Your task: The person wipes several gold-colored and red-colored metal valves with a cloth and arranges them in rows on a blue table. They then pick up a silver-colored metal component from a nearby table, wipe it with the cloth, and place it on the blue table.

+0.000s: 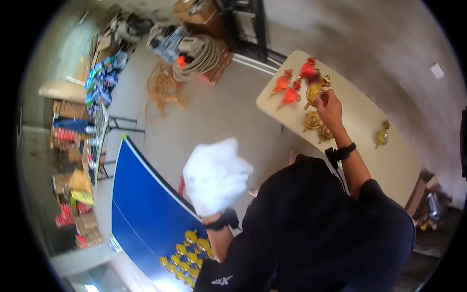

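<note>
My right hand (330, 108), bare, reaches over the cream table (362, 124) at the right. Its fingers close round a gold-coloured metal fitting (314, 93) with a round body and short stems. Close by lie two more gold fittings (312, 120) and several red-and-gold ones (290, 95); a dark red blur beside the held piece is too smeared to name. Farther right on this table sits another gold fitting (382, 137). My left hand (216, 176) hangs over the floor, covered in white, a glove or a cloth. Its fingers cannot be made out.
At the lower left stands a blue table (141, 194) with rows of gold fittings (187, 255). Coiled hose (199, 58) and tangled straps (164, 90) lie on the far floor. Boxes (87, 226) line the left wall, near a narrow table (101, 141).
</note>
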`<state>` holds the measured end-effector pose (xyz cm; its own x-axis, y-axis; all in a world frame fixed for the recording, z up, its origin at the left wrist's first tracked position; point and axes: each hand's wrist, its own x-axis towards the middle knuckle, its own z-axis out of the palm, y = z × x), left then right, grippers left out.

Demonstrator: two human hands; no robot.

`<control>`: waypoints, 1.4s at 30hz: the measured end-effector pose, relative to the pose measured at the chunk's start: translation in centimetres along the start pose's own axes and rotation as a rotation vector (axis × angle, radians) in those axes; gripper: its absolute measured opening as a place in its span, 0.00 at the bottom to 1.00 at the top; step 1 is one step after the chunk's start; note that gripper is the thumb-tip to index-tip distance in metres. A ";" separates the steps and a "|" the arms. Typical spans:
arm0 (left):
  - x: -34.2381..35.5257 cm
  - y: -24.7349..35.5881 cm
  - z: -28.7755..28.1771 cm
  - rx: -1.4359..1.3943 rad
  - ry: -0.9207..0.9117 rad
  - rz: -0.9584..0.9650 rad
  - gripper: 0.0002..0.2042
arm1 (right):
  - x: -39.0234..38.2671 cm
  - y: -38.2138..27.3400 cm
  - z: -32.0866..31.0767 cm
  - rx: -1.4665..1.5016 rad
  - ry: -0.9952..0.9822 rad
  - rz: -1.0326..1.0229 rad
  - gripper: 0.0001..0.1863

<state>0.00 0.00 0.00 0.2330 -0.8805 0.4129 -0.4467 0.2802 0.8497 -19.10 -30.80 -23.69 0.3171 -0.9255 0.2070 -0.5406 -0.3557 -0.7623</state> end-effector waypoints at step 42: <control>-20.7 -11.3 -20.0 0.451 1.184 -0.547 0.24 | -20.8 -43.3 26.8 1.117 -1.416 -0.458 0.37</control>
<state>17.54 22.69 -11.60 0.9549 0.0739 0.2874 -0.2469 -0.3397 0.9075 18.64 7.35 -11.44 0.9215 0.1984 0.3338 0.2766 0.2680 -0.9229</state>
